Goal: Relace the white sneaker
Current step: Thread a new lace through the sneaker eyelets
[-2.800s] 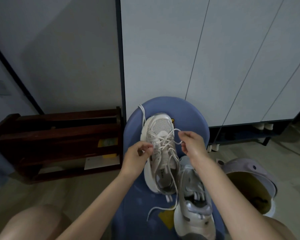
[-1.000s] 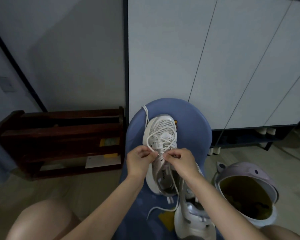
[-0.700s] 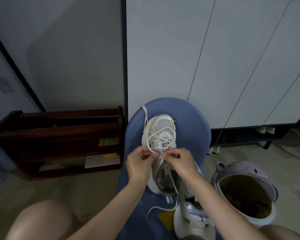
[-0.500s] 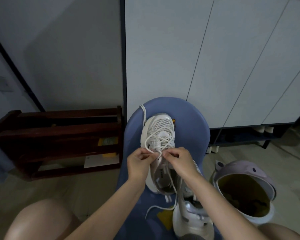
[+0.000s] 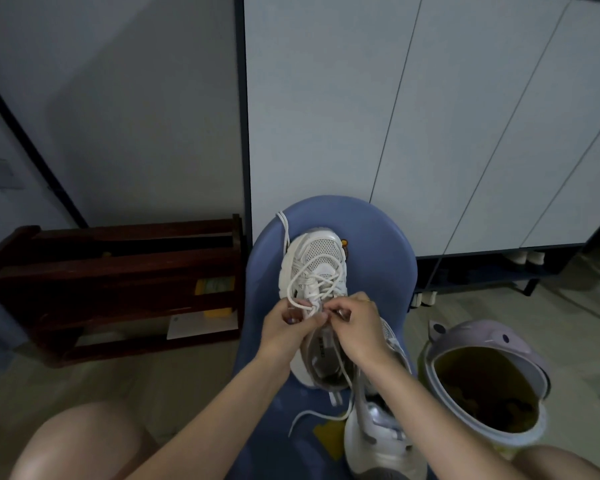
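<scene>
A white sneaker (image 5: 317,258) lies toe away from me on a blue chair seat (image 5: 378,237). Its white lace (image 5: 309,278) loops loosely over the toe area, and one loose end trails down past the heel. My left hand (image 5: 286,327) and my right hand (image 5: 355,322) meet over the middle of the shoe, each pinching the lace at the eyelets. The fingertips nearly touch. A second, silver-white sneaker (image 5: 378,427) lies nearer to me on the seat, partly under my right forearm.
A dark wooden rack (image 5: 111,282) stands on the floor to the left. A lilac bin (image 5: 482,379) with an animal-face lid stands open at the right. White cabinet doors (image 5: 430,116) rise behind the chair. My knees show at the bottom corners.
My hands came together from apart to the middle of the sneaker. The lace loop that my right hand held out to the side now lies over the toe area.
</scene>
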